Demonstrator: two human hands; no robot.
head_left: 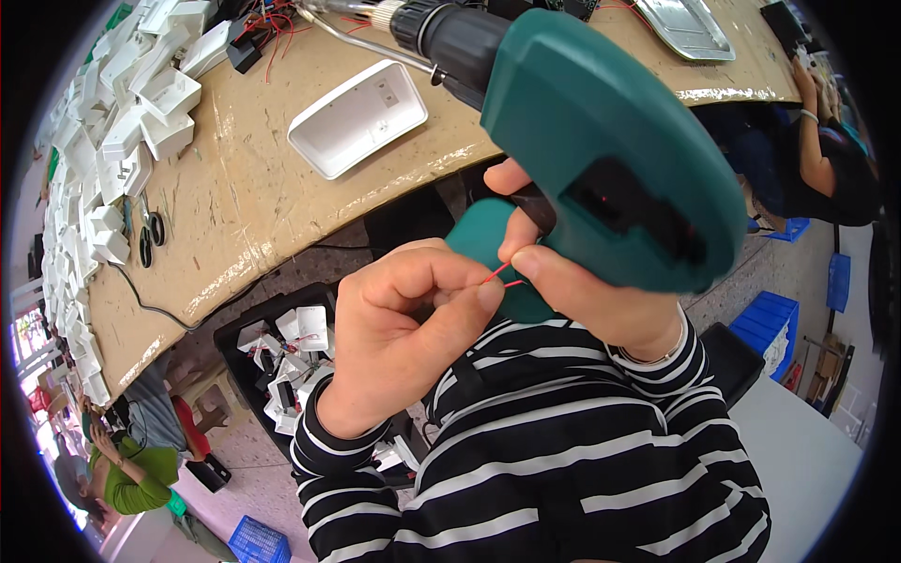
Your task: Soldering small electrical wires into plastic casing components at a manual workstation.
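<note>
My right hand (601, 300) grips a large dark-green pistol-shaped tool (601, 113) with a black nose and a thin metal tube beside it; the nose points to the upper left. One of its fingers lies at the black trigger. The thumb and a fingertip of that hand also meet at a thin red wire (501, 270). Across from it, my left hand (404, 324) is closed, pinching the same wire between thumb and forefinger. Beyond, a white plastic housing (355, 120) lies open side up on the tabletop (244, 178).
Many white housings (122, 122) are heaped along the table's left. Scissors (150, 236) lie beside them; a metal tray (690, 28) sits at the far right. Below the table edge, a black crate (246, 375) holds wired parts. Other people (131, 479) work at both sides.
</note>
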